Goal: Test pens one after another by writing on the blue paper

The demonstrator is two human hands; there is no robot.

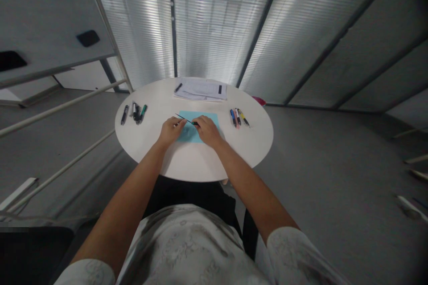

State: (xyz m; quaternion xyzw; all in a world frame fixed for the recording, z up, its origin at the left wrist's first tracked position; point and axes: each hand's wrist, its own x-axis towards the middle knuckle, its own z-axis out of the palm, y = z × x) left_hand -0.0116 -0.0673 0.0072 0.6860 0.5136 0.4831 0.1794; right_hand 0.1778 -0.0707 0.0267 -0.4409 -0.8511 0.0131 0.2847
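Observation:
Above a light blue sheet (209, 118) on the round white table, my two hands are close together. My right hand (207, 131) is closed around a dark, green-tinged pen (195, 123). From its left end a thin dark rod (183, 118), like a refill, slants up toward the left. My left hand (171, 131) is closed too, with its fingertips near the rod. A small dark and pale piece (176, 124) shows at those fingers; its kind is too small to tell.
Several pens and markers (135, 112) lie on the left of the table (197, 167). More coloured pens (238, 117) are on the right. Stacked papers (200, 89) with a dark pen (178, 87) lie at the far edge. A white metal frame (67, 98) stands left.

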